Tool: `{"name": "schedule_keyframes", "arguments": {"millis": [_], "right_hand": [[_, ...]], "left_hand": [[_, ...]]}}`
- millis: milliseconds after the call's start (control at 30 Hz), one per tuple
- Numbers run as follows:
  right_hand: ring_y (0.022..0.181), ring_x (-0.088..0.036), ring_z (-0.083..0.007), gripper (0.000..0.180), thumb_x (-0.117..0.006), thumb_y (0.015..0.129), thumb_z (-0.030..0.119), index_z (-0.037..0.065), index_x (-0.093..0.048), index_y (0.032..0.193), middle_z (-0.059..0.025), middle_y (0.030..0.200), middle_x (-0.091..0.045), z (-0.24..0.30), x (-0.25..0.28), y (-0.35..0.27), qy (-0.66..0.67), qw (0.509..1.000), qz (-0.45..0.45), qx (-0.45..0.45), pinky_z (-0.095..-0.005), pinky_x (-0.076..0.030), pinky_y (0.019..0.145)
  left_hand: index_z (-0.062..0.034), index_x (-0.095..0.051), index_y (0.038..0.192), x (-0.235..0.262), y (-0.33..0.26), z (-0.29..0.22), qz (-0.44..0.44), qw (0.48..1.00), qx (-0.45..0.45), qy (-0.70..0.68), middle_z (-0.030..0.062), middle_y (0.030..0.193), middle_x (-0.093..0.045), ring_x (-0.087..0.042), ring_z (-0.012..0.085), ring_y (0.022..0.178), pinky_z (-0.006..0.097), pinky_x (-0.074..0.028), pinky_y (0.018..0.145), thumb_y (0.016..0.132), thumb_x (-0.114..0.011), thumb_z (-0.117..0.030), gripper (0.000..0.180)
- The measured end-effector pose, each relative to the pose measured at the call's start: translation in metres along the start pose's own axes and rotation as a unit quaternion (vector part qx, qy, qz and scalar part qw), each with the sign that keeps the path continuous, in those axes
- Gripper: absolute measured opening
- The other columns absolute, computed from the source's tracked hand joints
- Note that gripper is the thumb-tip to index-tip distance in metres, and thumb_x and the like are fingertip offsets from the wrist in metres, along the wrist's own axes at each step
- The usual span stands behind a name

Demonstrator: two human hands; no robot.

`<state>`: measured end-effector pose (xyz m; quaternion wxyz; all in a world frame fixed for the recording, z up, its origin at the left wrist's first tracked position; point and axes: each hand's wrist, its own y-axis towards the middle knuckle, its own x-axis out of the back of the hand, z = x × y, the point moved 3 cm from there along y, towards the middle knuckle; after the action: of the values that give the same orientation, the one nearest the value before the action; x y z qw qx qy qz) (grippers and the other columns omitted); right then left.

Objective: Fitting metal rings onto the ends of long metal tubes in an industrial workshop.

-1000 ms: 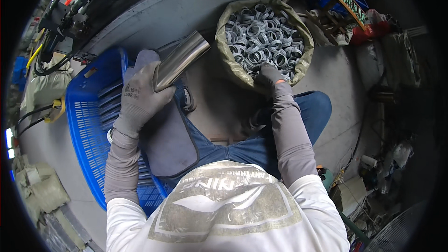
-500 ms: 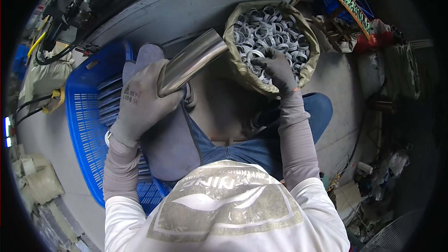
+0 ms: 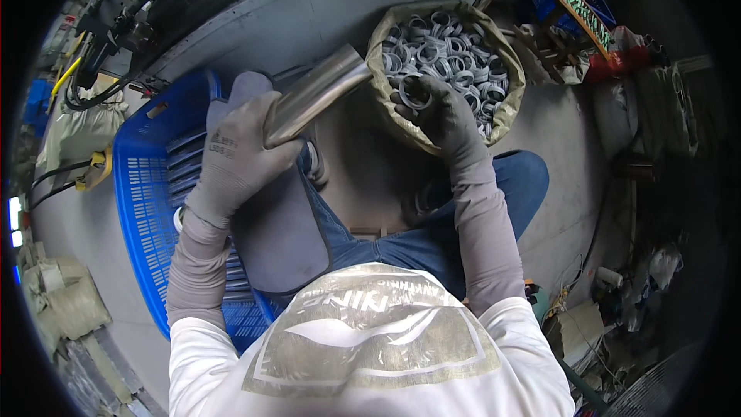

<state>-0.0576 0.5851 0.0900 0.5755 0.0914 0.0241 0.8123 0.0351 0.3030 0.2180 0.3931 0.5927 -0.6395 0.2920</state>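
A shiny metal tube point(image 3: 320, 96) slants up to the right in my gloved left hand point(image 3: 243, 150), which is closed round its lower end. Between the gloved fingers of my right hand point(image 3: 451, 116) is a grey ring point(image 3: 414, 94), held over the near left part of a sack point(image 3: 511, 108) with a rolled-down rim. Many similar rings point(image 3: 455, 50) fill that sack. The tube's far end is near the sack's left rim, apart from the ring. A dark grey pad point(image 3: 285, 251) lies over my left leg, beneath the left hand.
At my left stands a blue slotted basket point(image 3: 143, 216) with several metal tubes point(image 3: 181, 166) in it. A grey metal panel point(image 3: 324, 11) runs along the far side. Bags and scraps point(image 3: 644, 270) lie on the floor at the right.
My right hand has lifted a ring from the pile and moved it left, toward the tube. The left hand still grips the tube, which has shifted slightly.
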Motion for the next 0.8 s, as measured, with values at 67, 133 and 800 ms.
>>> {"name": "schedule_keyframes", "arguments": {"millis": [67, 133, 800], "right_hand": [[0.095, -0.073, -0.0225, 0.037, -0.083, 0.087, 0.01, -0.001, -0.07, 0.119, -0.0107, 0.106, -0.075, 0.006, -0.005, -0.002, 0.041, 0.999, -0.007, 0.025, -0.035, -0.056, 0.085], [0.094, -0.072, -0.0238, 0.036, -0.084, 0.086, 0.011, 0.003, -0.072, 0.119, -0.0086, 0.105, -0.075, 0.013, -0.002, -0.002, -0.113, 0.991, -0.009, 0.066, -0.0352, -0.056, 0.083], [0.111, -0.069, -0.0305, 0.059, -0.038, 0.111, 0.051, 0.0, -0.061, 0.131, -0.0179, 0.116, -0.069, 0.014, -0.066, 0.014, 0.448, 0.872, -0.092, -0.177, -0.0463, -0.055, 0.102]], "left_hand": [[-0.0018, -0.064, 0.119, -0.011, 0.002, 0.01, -0.016, 0.999, -0.031, 0.029, 0.02, 0.095, -0.07, -0.069, 0.0372, 0.089, 0.045, -0.053, 0.082, 0.074, -0.077, -0.025, 0.052], [-0.002, -0.064, 0.121, -0.019, 0.001, 0.014, 0.006, 0.998, -0.024, 0.05, 0.0208, 0.098, -0.07, -0.07, 0.0379, 0.092, 0.045, -0.053, 0.082, 0.074, -0.076, -0.024, 0.053], [-0.001, -0.058, 0.129, -0.037, 0.011, 0.01, 0.059, 0.989, -0.066, 0.119, 0.0186, 0.1, -0.067, -0.067, 0.0366, 0.097, 0.046, -0.052, 0.085, 0.072, -0.078, -0.027, 0.065]]}}
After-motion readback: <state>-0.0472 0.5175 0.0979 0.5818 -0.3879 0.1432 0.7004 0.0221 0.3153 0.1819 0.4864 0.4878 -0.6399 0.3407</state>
